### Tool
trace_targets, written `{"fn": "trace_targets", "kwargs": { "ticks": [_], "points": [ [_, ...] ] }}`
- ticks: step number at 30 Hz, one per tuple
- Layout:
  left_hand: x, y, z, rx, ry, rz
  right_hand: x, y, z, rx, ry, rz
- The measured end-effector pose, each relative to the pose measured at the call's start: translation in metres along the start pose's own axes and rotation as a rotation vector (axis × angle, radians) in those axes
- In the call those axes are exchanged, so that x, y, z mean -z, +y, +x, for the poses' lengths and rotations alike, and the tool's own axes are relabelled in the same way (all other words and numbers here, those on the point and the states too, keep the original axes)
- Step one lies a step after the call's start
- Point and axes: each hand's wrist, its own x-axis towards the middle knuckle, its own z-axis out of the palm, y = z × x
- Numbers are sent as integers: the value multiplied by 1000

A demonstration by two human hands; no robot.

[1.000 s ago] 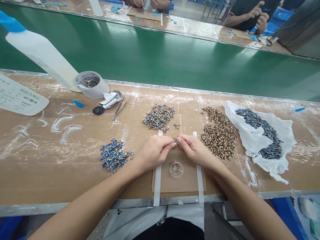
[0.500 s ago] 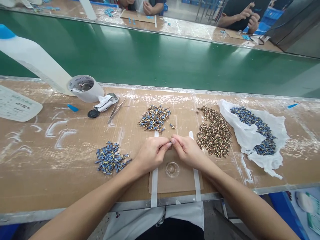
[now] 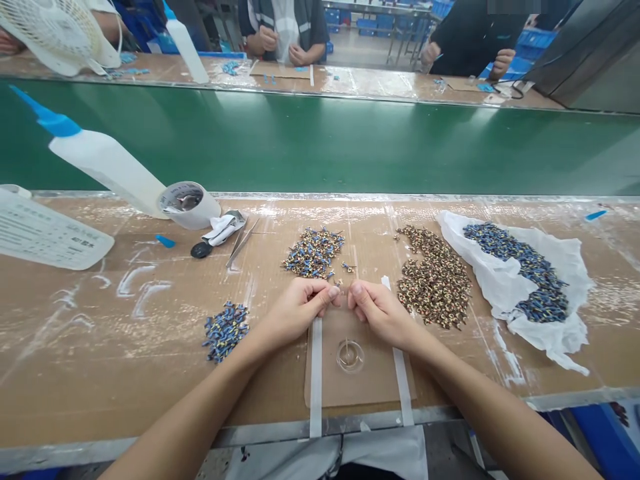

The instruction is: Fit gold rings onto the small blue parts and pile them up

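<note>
My left hand [image 3: 306, 305] is closed in a pinch above a taped cardboard pad [image 3: 335, 387]. Opposite it, a small gap away, my right hand [image 3: 377, 308] also pinches with thumb and forefinger. Whatever lies between the fingertips is too small to make out. Just beyond my hands is a pile of small blue-and-gold parts [image 3: 313, 253], with a few loose ones near my fingertips. A shallow clear dish [image 3: 350, 357] with a thin stick in it sits on the pad below. Brown-and-gold ring-like parts [image 3: 435, 283] are heaped right of my right hand; blue-and-yellow parts [image 3: 226, 331] lie near my left forearm.
White paper [image 3: 505, 287] at right holds more blue parts. Tweezers [image 3: 243, 245], a black cap [image 3: 201, 250], a white cup [image 3: 195, 210] and glue bottles [image 3: 110, 167] stand or lie at left. Beyond the green strip [image 3: 320, 143], people work at another table.
My hands have drawn slightly apart from fingertip contact. The camera view has tilted up, so more of the far table and the people there shows.
</note>
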Motion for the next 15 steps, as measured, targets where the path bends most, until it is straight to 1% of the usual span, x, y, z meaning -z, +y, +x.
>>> {"fn": "trace_targets", "kwargs": {
  "ticks": [2, 5, 7, 9, 10, 12, 14, 15],
  "points": [
    [5, 0, 3, 15, 99, -13, -1, -1, 0, -5, 3, -52],
    [14, -2, 8, -14, 246, 1, -1, -1, 1, -9, 8, -90],
    [23, -3, 8, -39, 317, 41, -1, -1, 0, -10, 3, -97],
    [36, -4, 4, -58, 363, 129, -1, 0, 0, -11, -10, -105],
    [45, -3, 0, -61, 370, 200, -1, 0, -1, -12, -21, -110],
    [63, -3, -11, -46, 328, 372, 0, 0, -2, -14, -46, -124],
    [82, -3, -25, 32, 259, 528, 0, 1, -3, -15, -63, -148],
    [90, -3, -33, 99, 212, 571, 1, 1, -3, -15, -66, -166]
  ]
}}
